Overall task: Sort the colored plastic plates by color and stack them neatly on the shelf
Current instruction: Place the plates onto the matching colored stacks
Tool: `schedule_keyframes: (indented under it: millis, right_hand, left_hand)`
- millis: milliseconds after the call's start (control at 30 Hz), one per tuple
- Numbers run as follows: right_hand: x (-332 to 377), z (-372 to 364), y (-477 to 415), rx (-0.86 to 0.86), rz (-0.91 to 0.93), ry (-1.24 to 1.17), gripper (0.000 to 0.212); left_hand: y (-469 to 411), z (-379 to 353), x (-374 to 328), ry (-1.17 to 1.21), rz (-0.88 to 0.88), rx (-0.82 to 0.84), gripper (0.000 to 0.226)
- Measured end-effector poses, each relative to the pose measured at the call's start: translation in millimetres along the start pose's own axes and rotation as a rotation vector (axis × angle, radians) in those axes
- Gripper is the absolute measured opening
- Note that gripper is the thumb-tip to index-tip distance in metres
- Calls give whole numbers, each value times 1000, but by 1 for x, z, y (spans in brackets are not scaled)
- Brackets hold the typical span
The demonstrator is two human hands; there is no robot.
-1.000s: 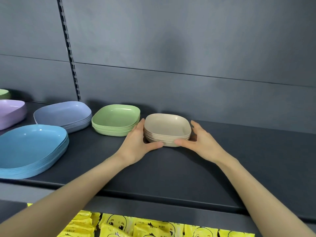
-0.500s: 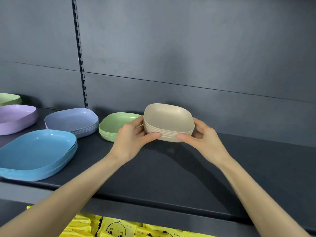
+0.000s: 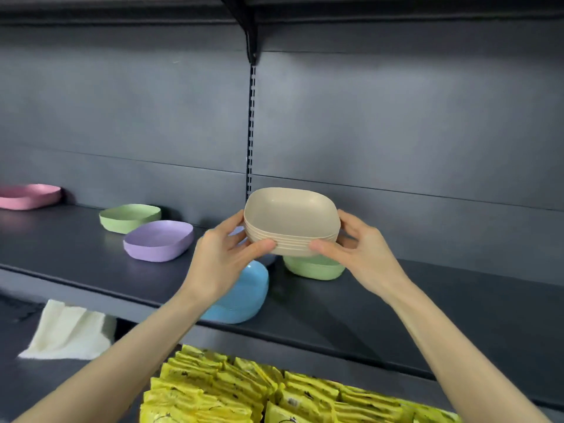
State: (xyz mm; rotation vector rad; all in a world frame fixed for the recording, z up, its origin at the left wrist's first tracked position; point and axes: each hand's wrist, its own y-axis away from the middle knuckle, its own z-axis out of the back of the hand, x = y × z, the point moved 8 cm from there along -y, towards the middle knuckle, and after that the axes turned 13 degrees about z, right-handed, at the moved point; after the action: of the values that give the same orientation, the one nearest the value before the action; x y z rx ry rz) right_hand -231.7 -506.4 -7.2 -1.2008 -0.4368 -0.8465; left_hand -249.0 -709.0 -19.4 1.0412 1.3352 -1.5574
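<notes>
— Plates first: where is the beige stack (image 3: pixel 291 222) sitting?

— It is not sitting anywhere. Both hands are holding it in the air above the shelf (image 3: pixel 457 300), in front of the slotted upright (image 3: pixel 251 132) of the back wall. The left hand (image 3: pixel 224 264) is clamping the stack's left side, thumb on the near rims and fingers curling behind; the right hand (image 3: pixel 360 254) is mirroring it on the right side.

— What is lying under and around it?

— Directly below, a green stack (image 3: pixel 314 268) is resting on the shelf, partly hidden by the beige one. A blue stack (image 3: pixel 244 296) is lying by the shelf's front edge, mostly behind the left wrist. Farther left, a purple plate (image 3: pixel 158 241) and another green plate (image 3: pixel 129 216) are standing apart, and a pink plate (image 3: pixel 29 195) is sitting near the back wall at the far left.

— So how should the carrying go?

— I would say keeping the rims squeezed evenly, so the nested plates are not fanning out, and keeping the stack level. It should be going down on a bare patch of shelf, not onto the green stack beneath, since colours must be staying separate. The two green groups are looking like they want merging later.
</notes>
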Motion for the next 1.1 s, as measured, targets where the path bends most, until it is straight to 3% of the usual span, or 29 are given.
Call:
schedule_keyframes:
  millis: [200,533,633,800,1100]
  right_hand:
    - [35,-115,-2,1,-12,-76,55]
    - [80,-256,-61,29,62,-99,68]
    - [80,-292,-88,38,67,-85,78]
    - [64,-355,-135,77,72,-83,61]
    - [26,-485,-214,133,53,-124,58]
  left_hand:
    - [35,117,2,-42,-4,-32,42]
    - [29,278,6,-88,-14,-165,50]
    - [10,318,14,-80,-21,-201,49]
    - [-23,380,39,-111,3,-260,53]
    - [-82,496,88,-155,43,-301,48]
